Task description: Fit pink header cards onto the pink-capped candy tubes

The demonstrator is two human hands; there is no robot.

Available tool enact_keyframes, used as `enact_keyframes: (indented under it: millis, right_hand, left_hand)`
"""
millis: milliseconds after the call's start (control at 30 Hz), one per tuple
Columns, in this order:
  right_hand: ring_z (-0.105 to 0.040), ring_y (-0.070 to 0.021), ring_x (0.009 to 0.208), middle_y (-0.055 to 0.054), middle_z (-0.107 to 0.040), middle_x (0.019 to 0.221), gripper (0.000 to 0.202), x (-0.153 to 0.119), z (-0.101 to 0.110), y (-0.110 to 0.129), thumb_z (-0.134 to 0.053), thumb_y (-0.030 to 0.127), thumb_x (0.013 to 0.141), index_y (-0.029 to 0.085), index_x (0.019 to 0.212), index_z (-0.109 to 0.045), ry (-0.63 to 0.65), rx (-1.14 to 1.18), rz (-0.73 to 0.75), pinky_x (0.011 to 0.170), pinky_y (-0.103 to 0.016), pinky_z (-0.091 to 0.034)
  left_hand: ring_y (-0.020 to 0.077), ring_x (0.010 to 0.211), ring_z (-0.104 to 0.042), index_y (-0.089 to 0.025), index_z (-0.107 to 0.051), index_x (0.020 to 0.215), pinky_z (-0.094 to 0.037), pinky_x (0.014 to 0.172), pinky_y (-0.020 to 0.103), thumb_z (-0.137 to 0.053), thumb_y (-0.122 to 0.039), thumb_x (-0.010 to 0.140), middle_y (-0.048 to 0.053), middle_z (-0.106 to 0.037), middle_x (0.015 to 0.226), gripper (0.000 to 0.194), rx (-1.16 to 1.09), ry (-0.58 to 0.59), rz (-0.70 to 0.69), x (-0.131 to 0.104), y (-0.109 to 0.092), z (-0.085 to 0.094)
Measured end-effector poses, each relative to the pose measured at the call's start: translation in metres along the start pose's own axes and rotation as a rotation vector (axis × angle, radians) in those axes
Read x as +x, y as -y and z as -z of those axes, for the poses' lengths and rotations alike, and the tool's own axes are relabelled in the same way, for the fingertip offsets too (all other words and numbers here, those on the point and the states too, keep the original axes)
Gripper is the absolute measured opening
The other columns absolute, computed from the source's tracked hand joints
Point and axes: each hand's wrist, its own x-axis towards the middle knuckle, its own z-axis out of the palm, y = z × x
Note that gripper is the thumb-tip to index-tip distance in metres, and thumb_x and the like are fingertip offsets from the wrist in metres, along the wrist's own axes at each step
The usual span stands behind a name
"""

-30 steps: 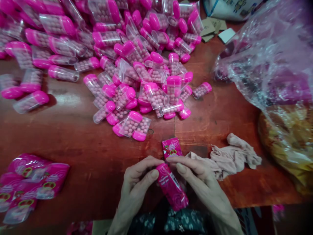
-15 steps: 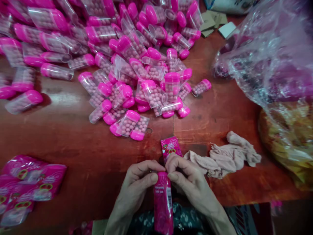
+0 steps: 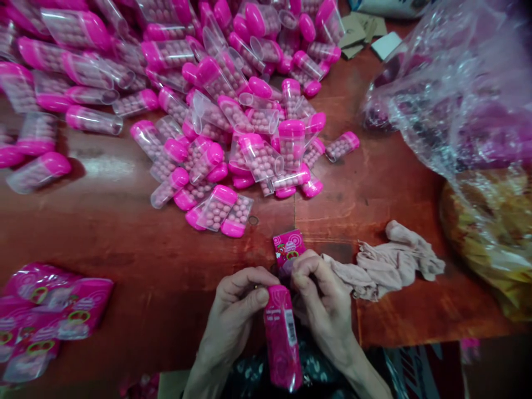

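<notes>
A shiny pink printed wrapper (image 3: 280, 338) with a barcode hangs below my left hand (image 3: 239, 307), whose thumb and fingers pinch its upper left edge. Just right of the wrapper's top is my right hand (image 3: 322, 299), its thumb and fingers pressed together; whatever is between them is hidden. A pink printed packet piece (image 3: 288, 242) lies on the table beyond my fingers, partly covered by my right hand. Farther out is a heap of clear containers (image 3: 257, 158) with pink caps, filled with small pink balls.
Several pink printed packs (image 3: 78, 310) lie at the left. A crumpled beige cloth (image 3: 386, 271) rests right of my hands. Along the right side are a clear plastic bag (image 3: 449, 105) and a yellow bag (image 3: 477, 244). Pieces of brown card (image 3: 361, 33) lie at the back.
My right hand has drawn away to the right from the wrapper's top edge. The wrapper tilts a little now, still pinched in my left hand.
</notes>
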Motion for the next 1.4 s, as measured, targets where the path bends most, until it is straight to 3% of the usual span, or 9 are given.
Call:
enact_keyframes:
  millis: [67, 167, 267, 400, 567, 767, 1000, 1200, 1400]
  right_hand:
    - [-0.047, -0.0133, 0.072, 0.0, -0.048, 0.08, 0.022, -0.005, 0.007, 0.005, -0.036, 0.031, 0.095, 0.022, 0.08, -0.05, 0.045, 0.049, -0.075, 0.066, -0.025, -0.041]
    - [-0.055, -0.0175, 0.079, -0.006, -0.056, 0.097, 0.03, -0.014, 0.012, 0.01, -0.044, 0.046, 0.088, 0.024, 0.108, -0.051, 0.158, 0.053, -0.138, 0.068, -0.028, -0.048]
    - [-0.061, -0.019, 0.075, -0.006, -0.061, 0.098, 0.041, -0.017, 0.007, 0.008, -0.062, 0.041, 0.078, 0.025, 0.113, -0.051, 0.091, -0.138, -0.13, 0.059, -0.027, -0.051]
    - [-0.062, -0.0175, 0.074, -0.002, -0.065, 0.085, 0.018, -0.011, 0.002, 0.007, -0.06, 0.024, 0.082, 0.023, 0.1, -0.058, -0.061, -0.362, 0.093, 0.063, -0.025, -0.051]
    - [-0.062, -0.0177, 0.084, -0.006, -0.065, 0.094, 0.022, -0.006, 0.011, 0.003, -0.052, 0.016, 0.087, 0.018, 0.109, -0.054, -0.005, -0.628, 0.333, 0.074, -0.027, -0.051]
    - [-0.056, -0.0201, 0.104, -0.012, -0.062, 0.107, 0.031, -0.009, 0.012, -0.009, -0.047, 0.012, 0.088, 0.011, 0.119, -0.049, 0.013, -0.856, 0.516, 0.091, -0.03, -0.045]
    - [-0.054, -0.0223, 0.109, -0.013, -0.058, 0.113, 0.036, -0.011, 0.017, -0.009, -0.043, 0.008, 0.086, 0.01, 0.121, -0.05, 0.073, -0.914, 0.532, 0.097, -0.034, -0.042]
    - [-0.056, -0.0258, 0.106, -0.012, -0.059, 0.114, 0.039, -0.012, 0.019, -0.013, -0.044, 0.011, 0.085, 0.017, 0.123, -0.05, 0.107, -0.925, 0.439, 0.097, -0.044, -0.042]
    - [-0.057, -0.027, 0.105, -0.011, -0.059, 0.115, 0.042, -0.014, 0.019, -0.017, -0.045, 0.011, 0.084, 0.02, 0.125, -0.05, 0.084, -0.919, 0.446, 0.1, -0.049, -0.039]
  left_hand:
    - [0.01, 0.069, -0.055, -0.019, -0.071, 0.078, -0.043, 0.063, 0.018, -0.066, -0.016, 0.073, 0.0, -0.063, 0.076, 0.007, 0.048, -0.098, -0.1, 0.0, 0.003, 0.001]
    - [0.0101, 0.076, -0.058, -0.022, -0.07, 0.084, -0.045, 0.068, 0.017, -0.066, -0.015, 0.073, -0.001, -0.065, 0.082, 0.013, 0.123, -0.242, -0.277, 0.001, 0.009, 0.001]
    - [0.0093, 0.079, -0.058, -0.026, -0.068, 0.092, -0.046, 0.071, 0.016, -0.062, -0.013, 0.077, -0.003, -0.065, 0.086, 0.021, 0.213, -0.271, -0.383, 0.0, 0.012, 0.0]
    - [0.0125, 0.089, -0.059, -0.025, -0.066, 0.097, -0.046, 0.08, 0.021, -0.058, -0.006, 0.079, -0.001, -0.065, 0.093, 0.027, 0.55, -0.184, -0.516, -0.001, 0.004, -0.005]
    - [0.0113, 0.081, -0.061, -0.02, -0.068, 0.092, -0.048, 0.075, 0.02, -0.059, -0.001, 0.076, 0.001, -0.065, 0.088, 0.026, 0.942, -0.116, -0.72, 0.002, -0.019, -0.006]
    - [0.0118, 0.073, -0.061, -0.017, -0.068, 0.082, -0.049, 0.067, 0.02, -0.062, -0.007, 0.076, 0.001, -0.064, 0.078, 0.013, 0.967, -0.06, -0.561, 0.008, -0.035, -0.007]
    - [0.0123, 0.061, -0.054, -0.017, -0.062, 0.069, -0.043, 0.056, 0.023, -0.061, -0.017, 0.077, 0.0, -0.059, 0.067, 0.008, 0.956, -0.049, -0.28, 0.011, -0.043, -0.004]
    - [0.0119, 0.057, -0.048, -0.016, -0.06, 0.067, -0.038, 0.052, 0.023, -0.06, -0.021, 0.075, -0.001, -0.056, 0.063, 0.009, 0.825, -0.007, -0.014, 0.017, -0.046, 0.0]
    - [0.0092, 0.052, -0.043, -0.016, -0.057, 0.063, -0.032, 0.048, 0.022, -0.058, -0.017, 0.072, -0.002, -0.051, 0.058, 0.008, 0.762, 0.014, 0.057, 0.022, -0.046, -0.002]
